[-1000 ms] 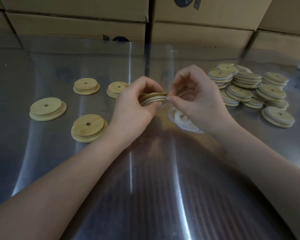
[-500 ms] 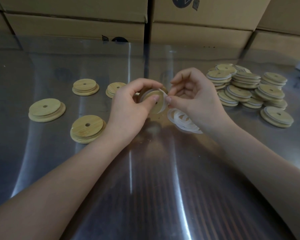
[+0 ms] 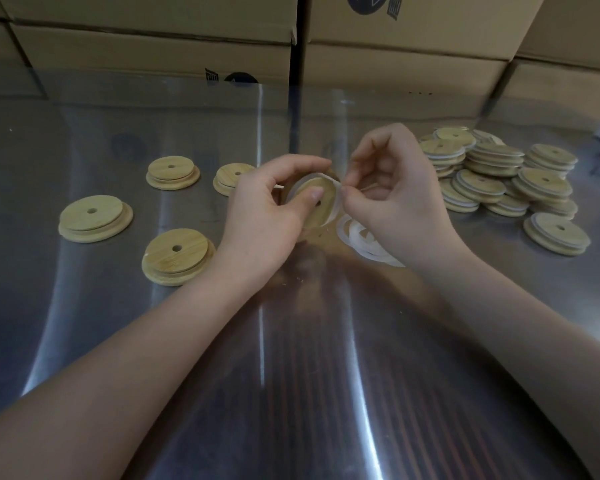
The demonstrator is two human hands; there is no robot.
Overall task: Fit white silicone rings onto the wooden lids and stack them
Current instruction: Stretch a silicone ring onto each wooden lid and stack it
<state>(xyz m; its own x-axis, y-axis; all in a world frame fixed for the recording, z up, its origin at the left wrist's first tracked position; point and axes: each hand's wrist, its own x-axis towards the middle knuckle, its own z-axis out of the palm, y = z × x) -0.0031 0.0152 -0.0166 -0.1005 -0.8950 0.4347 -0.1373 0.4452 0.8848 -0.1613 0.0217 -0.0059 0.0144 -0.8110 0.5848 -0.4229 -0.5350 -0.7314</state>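
The left hand (image 3: pixel 267 216) grasps a wooden lid (image 3: pixel 323 206), thumb on its face. The right hand (image 3: pixel 399 202) pinches the white ring (image 3: pixel 296 188) at the lid's 2 o'clock edge. Ringed lids (image 3: pixel 492 178) are piled at 3 o'clock.

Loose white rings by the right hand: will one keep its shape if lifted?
Probably floppy: the ring on the held lid bends where the right hand pinches it. Likely thin and light: the loose rings lie flat, overlapping.

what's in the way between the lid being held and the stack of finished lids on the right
Nothing on the table blocks it. The lid, gripped by the left hand, has only the right hand, pinching the white ring, between it and the finished pile. Loose rings lie on the table below that hand.
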